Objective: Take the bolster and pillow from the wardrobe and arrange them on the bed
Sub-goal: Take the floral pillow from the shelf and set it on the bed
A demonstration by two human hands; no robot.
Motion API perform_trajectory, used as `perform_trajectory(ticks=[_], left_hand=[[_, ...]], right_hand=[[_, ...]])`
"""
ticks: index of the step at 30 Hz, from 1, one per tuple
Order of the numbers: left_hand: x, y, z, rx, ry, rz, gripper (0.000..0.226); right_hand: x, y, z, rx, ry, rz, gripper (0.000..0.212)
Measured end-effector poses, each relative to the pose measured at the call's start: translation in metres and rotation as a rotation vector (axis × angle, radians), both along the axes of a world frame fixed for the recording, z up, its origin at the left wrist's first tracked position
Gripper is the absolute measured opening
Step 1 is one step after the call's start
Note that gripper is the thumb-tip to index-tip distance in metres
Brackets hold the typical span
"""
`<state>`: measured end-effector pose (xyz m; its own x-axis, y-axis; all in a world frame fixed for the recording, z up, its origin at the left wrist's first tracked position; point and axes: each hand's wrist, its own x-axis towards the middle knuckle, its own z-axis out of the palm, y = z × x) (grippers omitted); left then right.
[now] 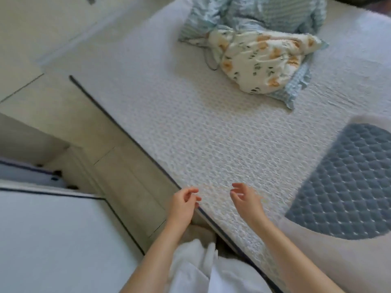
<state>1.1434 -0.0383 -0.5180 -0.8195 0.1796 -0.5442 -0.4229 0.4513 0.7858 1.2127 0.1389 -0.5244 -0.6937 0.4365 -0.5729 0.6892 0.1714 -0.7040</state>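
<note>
A white textured bed (201,127) runs diagonally across the view. At its far end lies a cream bolster (260,60) printed with orange flowers, resting on a pale blue ruffled pillow (296,89). More pale blue checked bedding (264,11) is bunched behind them. My left hand (184,205) hovers at the bed's near edge with its fingers loosely curled and nothing in it. My right hand (245,199) hangs just above the sheet, fingers apart and empty. Both hands are far from the bolster and pillow.
A grey quilted pad with a white fluffy border (347,182) lies on the bed at the right. Beige floor tiles (69,115) run along the bed's left side. A white surface with dark trim (53,235) fills the lower left. White cabinet fronts (42,24) stand at the top left.
</note>
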Motion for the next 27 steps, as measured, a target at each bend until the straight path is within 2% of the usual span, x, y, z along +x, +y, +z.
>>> perform_trajectory(ticks=[7, 13, 16, 19, 23, 27], left_hand=[[-0.019, -0.133, 0.025, -0.124, 0.033, 0.206, 0.019], [-0.084, -0.239, 0.033, -0.160, 0.043, 0.370, 0.016], [-0.117, -0.286, 0.040, -0.182, 0.075, 0.468, 0.016], [-0.147, -0.322, 0.048, -0.188, 0.109, 0.564, 0.017], [-0.173, -0.361, 0.058, -0.235, 0.204, 0.663, 0.018], [-0.195, -0.386, 0.070, -0.278, 0.272, 0.744, 0.018]], right_hand=[[-0.093, -0.109, 0.024, 0.069, 0.037, 0.336, 0.029], [-0.174, -0.204, 0.043, 0.170, 0.080, 0.609, 0.019], [-0.212, -0.244, 0.052, 0.181, 0.104, 0.703, 0.026], [-0.244, -0.277, 0.062, 0.191, 0.139, 0.789, 0.028], [-0.287, -0.318, 0.073, 0.200, 0.238, 0.930, 0.020], [-0.342, -0.362, 0.080, 0.110, 0.311, 1.030, 0.025]])
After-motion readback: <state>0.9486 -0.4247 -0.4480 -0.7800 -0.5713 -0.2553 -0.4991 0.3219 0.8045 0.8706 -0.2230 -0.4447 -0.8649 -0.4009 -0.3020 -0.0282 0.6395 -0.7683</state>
